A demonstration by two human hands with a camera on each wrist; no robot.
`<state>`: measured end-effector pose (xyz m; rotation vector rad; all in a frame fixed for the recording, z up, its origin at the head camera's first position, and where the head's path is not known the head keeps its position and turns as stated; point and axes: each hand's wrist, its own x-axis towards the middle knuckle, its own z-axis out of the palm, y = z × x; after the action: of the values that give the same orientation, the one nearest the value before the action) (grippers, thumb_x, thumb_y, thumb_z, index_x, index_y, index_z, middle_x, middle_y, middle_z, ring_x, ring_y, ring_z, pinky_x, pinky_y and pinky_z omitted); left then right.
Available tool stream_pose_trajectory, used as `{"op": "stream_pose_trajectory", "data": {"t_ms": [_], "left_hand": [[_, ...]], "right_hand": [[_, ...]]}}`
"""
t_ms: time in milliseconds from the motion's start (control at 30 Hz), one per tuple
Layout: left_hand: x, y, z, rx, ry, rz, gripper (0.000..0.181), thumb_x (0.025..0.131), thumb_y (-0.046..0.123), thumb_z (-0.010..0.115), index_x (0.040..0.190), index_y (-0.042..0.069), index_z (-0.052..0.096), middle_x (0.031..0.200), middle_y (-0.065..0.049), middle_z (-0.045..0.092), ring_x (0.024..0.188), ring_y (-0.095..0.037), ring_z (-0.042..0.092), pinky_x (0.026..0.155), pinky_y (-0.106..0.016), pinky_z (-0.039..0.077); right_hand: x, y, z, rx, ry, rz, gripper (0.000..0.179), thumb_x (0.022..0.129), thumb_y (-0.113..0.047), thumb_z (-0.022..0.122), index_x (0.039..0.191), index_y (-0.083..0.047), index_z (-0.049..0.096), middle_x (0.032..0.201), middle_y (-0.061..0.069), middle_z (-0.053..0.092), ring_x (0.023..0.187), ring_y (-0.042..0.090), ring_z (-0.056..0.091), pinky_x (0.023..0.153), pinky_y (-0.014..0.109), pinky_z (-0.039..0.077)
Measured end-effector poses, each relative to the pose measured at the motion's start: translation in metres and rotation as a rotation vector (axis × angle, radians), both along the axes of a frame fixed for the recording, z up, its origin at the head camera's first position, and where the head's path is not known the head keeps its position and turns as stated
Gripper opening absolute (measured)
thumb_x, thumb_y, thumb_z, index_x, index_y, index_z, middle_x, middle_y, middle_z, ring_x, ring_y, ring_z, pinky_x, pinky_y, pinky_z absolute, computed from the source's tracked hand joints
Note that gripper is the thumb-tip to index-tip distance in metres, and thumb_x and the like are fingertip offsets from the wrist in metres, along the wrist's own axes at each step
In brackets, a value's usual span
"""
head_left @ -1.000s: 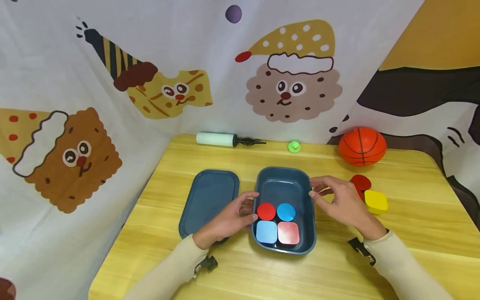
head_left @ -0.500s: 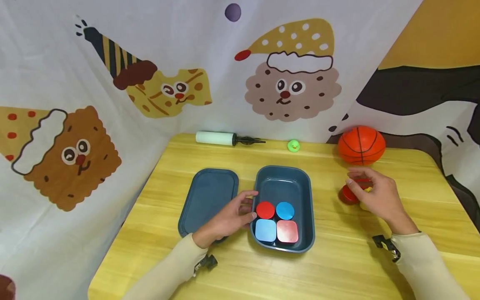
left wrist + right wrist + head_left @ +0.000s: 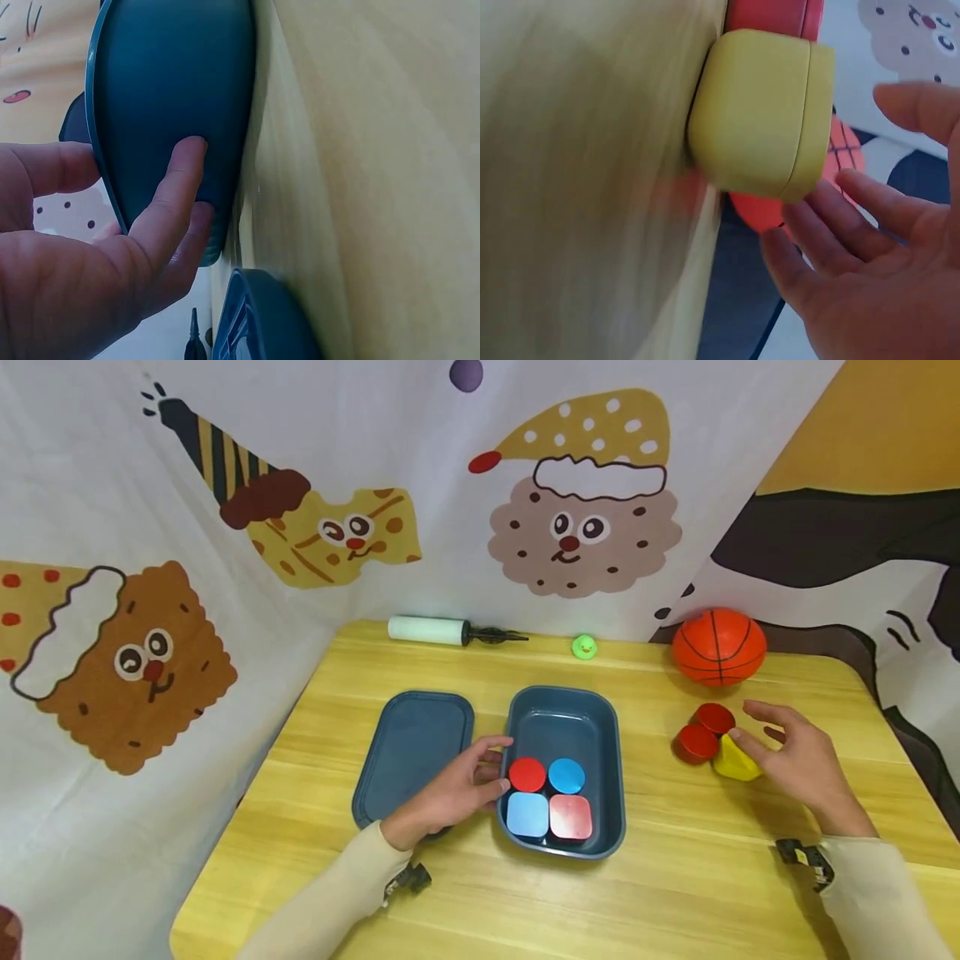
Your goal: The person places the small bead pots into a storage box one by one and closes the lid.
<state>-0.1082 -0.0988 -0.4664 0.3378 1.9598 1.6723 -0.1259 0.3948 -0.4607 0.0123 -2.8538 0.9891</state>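
Where the right hand (image 3: 798, 767) hovers, a yellow box (image 3: 735, 762) sits alongside.

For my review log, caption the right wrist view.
Right grip near a yellow container, with a red container and basketball behind.

Wears a plain cream left sleeve (image 3: 322, 885) and matching right sleeve (image 3: 877, 885), with a small black left wrist camera (image 3: 408, 881) and similar right wrist camera (image 3: 810, 862).

Yellow box (image 3: 735, 762); dark blue tray (image 3: 562, 739); orange ball (image 3: 720, 647), black-lined; green duck (image 3: 584, 647); cream sleeves (image 3: 330, 893).
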Motion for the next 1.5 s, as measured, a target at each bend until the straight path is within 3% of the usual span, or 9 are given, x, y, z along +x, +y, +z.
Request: {"op": "stream_pose_trajectory", "data": {"t_ms": [267, 433, 500, 600, 733, 867, 1300, 1400, 1500], "left_hand": [[0.000, 0.000, 0.002, -0.001, -0.009, -0.007, 0.061, 0.107, 0.007, 0.060, 0.162, 0.017, 0.037, 0.150, -0.019, 0.049, 0.134, -0.036, 0.059, 0.087, -0.043, 0.064], [0.000, 0.000, 0.002, 0.008, -0.014, -0.012, 0.062, 0.106, 0.006, 0.060, 0.163, 0.016, 0.037, 0.149, -0.020, 0.049, 0.133, -0.035, 0.060, 0.086, -0.044, 0.064], [-0.001, -0.001, 0.001, 0.007, -0.015, -0.009, 0.062, 0.106, 0.006, 0.060, 0.162, 0.016, 0.037, 0.149, -0.020, 0.049, 0.133, -0.035, 0.060, 0.086, -0.043, 0.064], [0.000, -0.002, 0.001, 0.005, -0.018, -0.004, 0.061, 0.106, 0.006, 0.060, 0.162, 0.016, 0.037, 0.149, -0.020, 0.049, 0.133, -0.036, 0.060, 0.086, -0.043, 0.064], [0.000, -0.002, 0.000, 0.005, -0.020, -0.001, 0.061, 0.106, 0.006, 0.060, 0.162, 0.017, 0.038, 0.149, -0.019, 0.049, 0.133, -0.035, 0.060, 0.086, -0.043, 0.064], [-0.001, -0.002, 0.001, 0.004, -0.020, 0.002, 0.060, 0.106, 0.006, 0.061, 0.161, 0.018, 0.039, 0.149, -0.019, 0.049, 0.132, -0.034, 0.060, 0.087, -0.043, 0.064], [0.000, 0.001, 0.000, -0.028, 0.023, -0.005, 0.059, 0.107, 0.008, 0.059, 0.162, 0.016, 0.037, 0.150, -0.019, 0.049, 0.135, -0.038, 0.058, 0.087, -0.044, 0.064], [0.000, 0.002, 0.002, -0.025, 0.018, -0.006, 0.059, 0.107, 0.008, 0.059, 0.161, 0.016, 0.038, 0.150, -0.019, 0.049, 0.135, -0.037, 0.059, 0.088, -0.044, 0.064], [-0.001, 0.002, 0.003, -0.022, 0.012, -0.009, 0.058, 0.107, 0.007, 0.058, 0.161, 0.016, 0.038, 0.150, -0.019, 0.049, 0.134, -0.037, 0.059, 0.088, -0.044, 0.064]], "right_hand": [[0.007, 0.020, -0.008, -0.031, -0.250, 0.130, 0.093, 0.099, -0.044, 0.075, 0.163, 0.005, 0.028, 0.161, 0.037, 0.036, 0.138, 0.061, 0.043, 0.076, -0.002, 0.041], [0.010, 0.023, -0.009, -0.002, -0.322, 0.162, 0.093, 0.099, -0.044, 0.075, 0.162, 0.005, 0.029, 0.161, 0.036, 0.036, 0.137, 0.063, 0.043, 0.093, 0.036, 0.060], [0.011, 0.024, -0.009, 0.004, -0.343, 0.173, 0.091, 0.099, -0.044, 0.075, 0.162, 0.004, 0.030, 0.160, 0.035, 0.039, 0.136, 0.061, 0.044, 0.098, 0.058, 0.057], [0.011, 0.024, -0.008, 0.012, -0.363, 0.181, 0.088, 0.099, -0.044, 0.075, 0.161, 0.002, 0.033, 0.156, 0.034, 0.044, 0.132, 0.057, 0.048, 0.097, 0.067, 0.053], [0.013, 0.023, -0.007, 0.033, -0.359, 0.166, 0.084, 0.099, -0.043, 0.075, 0.158, 0.003, 0.037, 0.150, 0.032, 0.050, 0.127, 0.052, 0.054, 0.088, 0.038, 0.060], [0.015, 0.023, -0.007, 0.017, -0.320, 0.150, 0.079, 0.098, -0.039, 0.078, 0.154, 0.003, 0.042, 0.146, 0.031, 0.053, 0.125, 0.051, 0.057, 0.075, 0.014, 0.052], [0.020, 0.017, 0.016, -0.004, -0.215, 0.083, 0.074, 0.092, -0.044, 0.083, 0.146, -0.004, 0.052, 0.142, 0.024, 0.058, 0.116, 0.039, 0.064, 0.072, 0.012, 0.056], [0.019, 0.010, 0.024, -0.009, -0.192, 0.074, 0.073, 0.091, -0.044, 0.084, 0.145, -0.005, 0.054, 0.142, 0.022, 0.058, 0.112, 0.028, 0.067, 0.071, 0.012, 0.056], [0.016, 0.002, 0.030, -0.012, -0.175, 0.063, 0.073, 0.090, -0.045, 0.085, 0.145, -0.008, 0.055, 0.142, 0.019, 0.059, 0.105, 0.005, 0.065, 0.072, 0.012, 0.056]]}}
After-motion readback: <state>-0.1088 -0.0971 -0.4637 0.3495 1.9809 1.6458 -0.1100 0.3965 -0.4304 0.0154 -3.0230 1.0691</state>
